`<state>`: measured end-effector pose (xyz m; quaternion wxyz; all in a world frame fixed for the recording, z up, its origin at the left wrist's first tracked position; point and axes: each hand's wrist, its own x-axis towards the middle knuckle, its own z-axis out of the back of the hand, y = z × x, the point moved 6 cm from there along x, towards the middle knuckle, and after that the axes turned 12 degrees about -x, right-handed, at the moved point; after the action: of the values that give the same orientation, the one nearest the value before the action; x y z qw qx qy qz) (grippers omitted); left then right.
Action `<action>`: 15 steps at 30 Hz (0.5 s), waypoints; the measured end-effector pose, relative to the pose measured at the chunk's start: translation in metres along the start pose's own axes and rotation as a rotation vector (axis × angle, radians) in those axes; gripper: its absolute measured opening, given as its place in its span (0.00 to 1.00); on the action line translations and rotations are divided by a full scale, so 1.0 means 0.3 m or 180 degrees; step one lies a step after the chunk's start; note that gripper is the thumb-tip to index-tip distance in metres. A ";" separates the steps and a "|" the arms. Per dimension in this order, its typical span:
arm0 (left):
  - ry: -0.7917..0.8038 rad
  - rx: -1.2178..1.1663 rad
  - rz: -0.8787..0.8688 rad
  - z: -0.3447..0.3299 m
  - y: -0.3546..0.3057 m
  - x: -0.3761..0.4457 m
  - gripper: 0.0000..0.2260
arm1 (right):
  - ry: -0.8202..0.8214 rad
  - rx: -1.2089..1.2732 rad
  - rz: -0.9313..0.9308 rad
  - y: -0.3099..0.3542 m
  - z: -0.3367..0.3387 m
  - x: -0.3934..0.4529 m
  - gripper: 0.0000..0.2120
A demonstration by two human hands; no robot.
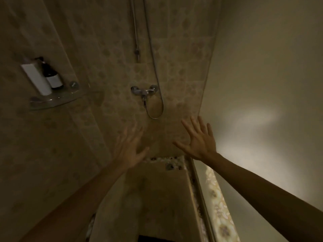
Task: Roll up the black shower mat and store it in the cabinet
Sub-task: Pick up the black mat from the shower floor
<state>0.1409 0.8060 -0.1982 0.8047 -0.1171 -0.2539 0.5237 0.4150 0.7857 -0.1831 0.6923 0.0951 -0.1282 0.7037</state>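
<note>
A small dark strip at the bottom edge of the view may be the black shower mat (153, 238); most of it is out of frame. My left hand (130, 147) is raised in front of the tiled shower wall, fingers spread and blurred, holding nothing. My right hand (199, 140) is also raised with fingers apart and empty, near the edge of the glass partition. No cabinet is in view.
A chrome shower mixer (144, 91) with a looping hose is on the far wall. A glass corner shelf (52, 100) at the left carries a white bottle (36, 79) and a dark bottle (52, 77). A floor drain (169, 166) sits among pebble tiles. A frosted glass partition (262, 84) stands at the right.
</note>
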 end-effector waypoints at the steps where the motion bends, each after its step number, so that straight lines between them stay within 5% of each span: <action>1: 0.0042 0.0096 0.0121 -0.040 0.026 0.031 0.37 | 0.0010 -0.0016 0.0030 -0.034 -0.021 0.051 0.44; 15: 0.0235 -0.0019 0.0822 -0.270 0.264 0.440 0.37 | 0.0503 -0.0006 0.0606 -0.036 -0.379 0.606 0.44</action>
<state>0.1643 0.9649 -0.2647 0.7390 -0.1704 -0.2084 0.6175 0.4265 0.9940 -0.2340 0.6304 0.0261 -0.0825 0.7714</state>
